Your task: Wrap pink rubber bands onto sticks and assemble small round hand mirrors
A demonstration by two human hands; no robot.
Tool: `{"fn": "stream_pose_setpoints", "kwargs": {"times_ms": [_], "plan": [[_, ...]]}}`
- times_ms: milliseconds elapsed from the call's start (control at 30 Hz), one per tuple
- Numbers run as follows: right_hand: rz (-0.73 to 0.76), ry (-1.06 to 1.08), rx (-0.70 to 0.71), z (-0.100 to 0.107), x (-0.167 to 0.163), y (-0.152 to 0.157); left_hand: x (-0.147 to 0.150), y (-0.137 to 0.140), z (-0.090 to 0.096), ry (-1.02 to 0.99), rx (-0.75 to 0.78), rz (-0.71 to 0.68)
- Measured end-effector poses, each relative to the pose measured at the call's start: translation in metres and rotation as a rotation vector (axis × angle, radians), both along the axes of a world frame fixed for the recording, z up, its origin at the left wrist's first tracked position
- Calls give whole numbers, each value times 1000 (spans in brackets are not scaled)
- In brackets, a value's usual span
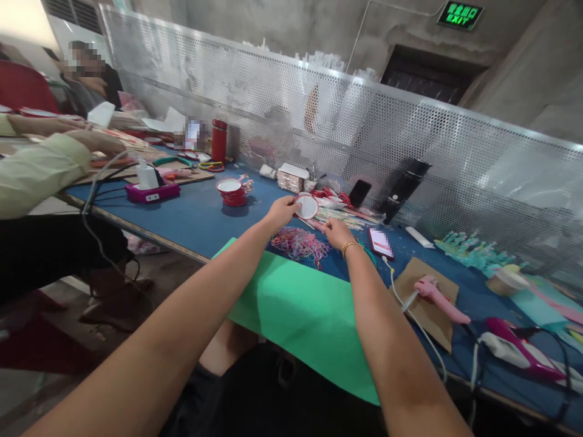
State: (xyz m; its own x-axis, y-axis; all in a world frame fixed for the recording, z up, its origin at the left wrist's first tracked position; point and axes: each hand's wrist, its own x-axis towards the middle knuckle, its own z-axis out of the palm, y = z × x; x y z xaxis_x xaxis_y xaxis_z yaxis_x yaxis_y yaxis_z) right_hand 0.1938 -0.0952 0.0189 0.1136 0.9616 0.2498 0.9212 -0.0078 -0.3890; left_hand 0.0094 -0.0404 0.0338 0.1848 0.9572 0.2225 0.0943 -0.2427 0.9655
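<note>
Between the thumb and fingers of my left hand (283,212) is a round white disc with a red rim (307,207), held up above the table. My right hand (337,233), with a bracelet at the wrist, is closed in a pinch just right of the disc. A thin pinkish piece shows by its fingertips, but what they grip is too small to make out. Below both hands lies a tangled heap of multicoloured cords (300,244). Nearer to me, a green sheet (300,303) spans the table edge and my lap.
A stack of red-rimmed discs (232,193) stands to the left. Behind my hands lie thin sticks (341,216). At right are a lit phone (381,243) with its cable and a pink glue gun (439,297) on cardboard. A co-worker's sleeve (50,173) reaches in at left.
</note>
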Motion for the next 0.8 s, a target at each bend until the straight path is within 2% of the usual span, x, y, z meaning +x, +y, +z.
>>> {"fn": "stream_pose_setpoints", "kwargs": {"times_ms": [100,200,400,500,633,800], "plan": [[-14,188,137,-1,2,3,0,5,-4,-45,-37,50],[54,429,197,-2,0,5,0,9,-7,-91,-78,78],[181,733,220,-1,-11,1,0,5,-9,-42,-25,42],[196,810,224,1,-17,-2,2,0,-7,-26,-88,36],[207,875,214,3,-22,-4,6,-7,-2,-54,-174,-51],[199,885,191,4,-25,-6,7,-13,0,-124,-158,-259]]}}
